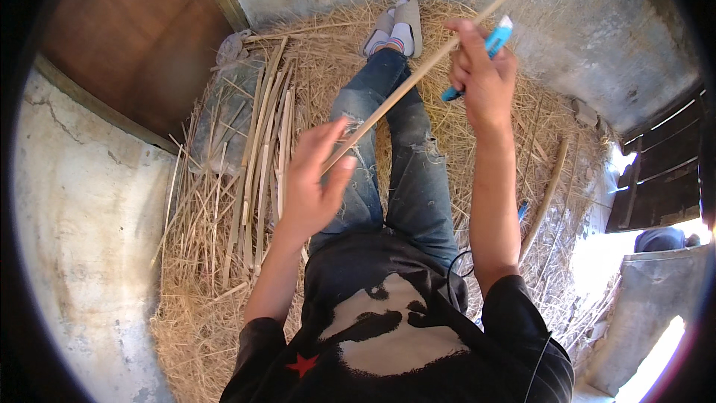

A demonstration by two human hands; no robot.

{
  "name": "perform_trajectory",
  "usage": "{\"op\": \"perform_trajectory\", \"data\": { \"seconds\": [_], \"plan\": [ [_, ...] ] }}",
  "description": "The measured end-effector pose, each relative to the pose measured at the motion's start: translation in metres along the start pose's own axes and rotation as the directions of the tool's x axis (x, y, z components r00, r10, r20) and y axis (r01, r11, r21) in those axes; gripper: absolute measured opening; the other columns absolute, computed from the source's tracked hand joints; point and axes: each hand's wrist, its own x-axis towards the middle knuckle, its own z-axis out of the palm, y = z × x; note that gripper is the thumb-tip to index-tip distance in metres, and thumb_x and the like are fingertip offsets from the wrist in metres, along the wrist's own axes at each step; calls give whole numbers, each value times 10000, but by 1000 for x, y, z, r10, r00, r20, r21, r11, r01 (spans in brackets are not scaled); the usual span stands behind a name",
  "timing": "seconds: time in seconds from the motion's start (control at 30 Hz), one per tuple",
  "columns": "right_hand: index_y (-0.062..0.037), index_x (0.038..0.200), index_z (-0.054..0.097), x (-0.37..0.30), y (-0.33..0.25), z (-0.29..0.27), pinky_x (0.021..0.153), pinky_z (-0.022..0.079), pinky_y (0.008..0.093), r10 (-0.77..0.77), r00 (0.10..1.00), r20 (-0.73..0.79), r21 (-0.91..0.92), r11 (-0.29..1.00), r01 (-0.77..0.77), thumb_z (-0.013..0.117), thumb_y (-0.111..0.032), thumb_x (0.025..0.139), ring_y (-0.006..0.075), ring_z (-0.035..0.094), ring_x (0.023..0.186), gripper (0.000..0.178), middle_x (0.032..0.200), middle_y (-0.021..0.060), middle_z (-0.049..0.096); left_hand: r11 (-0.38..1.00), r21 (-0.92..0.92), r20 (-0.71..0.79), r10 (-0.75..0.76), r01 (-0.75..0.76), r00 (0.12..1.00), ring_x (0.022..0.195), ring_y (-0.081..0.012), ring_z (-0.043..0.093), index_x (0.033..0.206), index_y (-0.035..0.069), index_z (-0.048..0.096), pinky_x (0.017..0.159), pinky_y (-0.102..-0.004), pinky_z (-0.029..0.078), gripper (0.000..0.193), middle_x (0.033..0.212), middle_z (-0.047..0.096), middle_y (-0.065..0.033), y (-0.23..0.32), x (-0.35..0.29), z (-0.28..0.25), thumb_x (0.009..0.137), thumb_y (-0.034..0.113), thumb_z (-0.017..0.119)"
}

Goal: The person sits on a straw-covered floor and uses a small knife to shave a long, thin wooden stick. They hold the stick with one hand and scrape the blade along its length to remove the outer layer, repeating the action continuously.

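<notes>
A long, pale wooden strip slants over my jeans, from low on the left to the far right. My right hand is closed around its upper part and also holds a blue utility knife, whose white tip points up and away. Part of the knife is hidden behind the fingers. At the strip's lower end is my left hand, its fingers stretched and thumb apart, with the strip's end lying between them.
Several split strips lie on the straw to the left, partly over a grey slab. A wooden pole lies to the right. Rough walls close in the space, with a brown panel at the far left.
</notes>
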Motion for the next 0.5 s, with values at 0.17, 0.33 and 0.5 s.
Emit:
{"op": "perform_trajectory", "data": {
  "seconds": [0.17, 0.33, 0.5],
  "plan": [
    [1, 1122, 739, -15, -22, 50, 516, 352, 232, -47, 993, 112, -76, 996, 55, 796, -327, 929, 33, 427, 577, 384, 617, -66, 477, 818, -526, 54, -243, 234, 969, 728, -74, 551, 1524, 42, 485, 661, -234, 480, 445, 1050, 670, -79, 6, 11, 41, 1096, 162, 518],
    [-8, 1131, 734, -63, 6, 30, 572, 407, 259, 102, 917, 385, -322, 946, 29, 918, -383, 775, 74, 448, 640, 549, 697, -34, 555, 618, -781, -200, -379, 87, 903, 810, -82, 542, 1574, 25, 360, 744, -249, 484, 527, 1022, 630, -52, 17, 29, 45, 1100, 192, 517],
    [-20, 1070, 766, -99, 49, 12, 534, 416, 276, 215, 846, 488, -511, 856, 77, 894, -229, 824, 66, 493, 579, 348, 678, -24, 603, 651, -751, -233, -421, 113, 877, 1091, -171, 616, 1585, 62, 296, 990, -346, 504, 566, 1234, 634, -107, -3, 15, 39, 1093, 224, 525]
  ]
}}
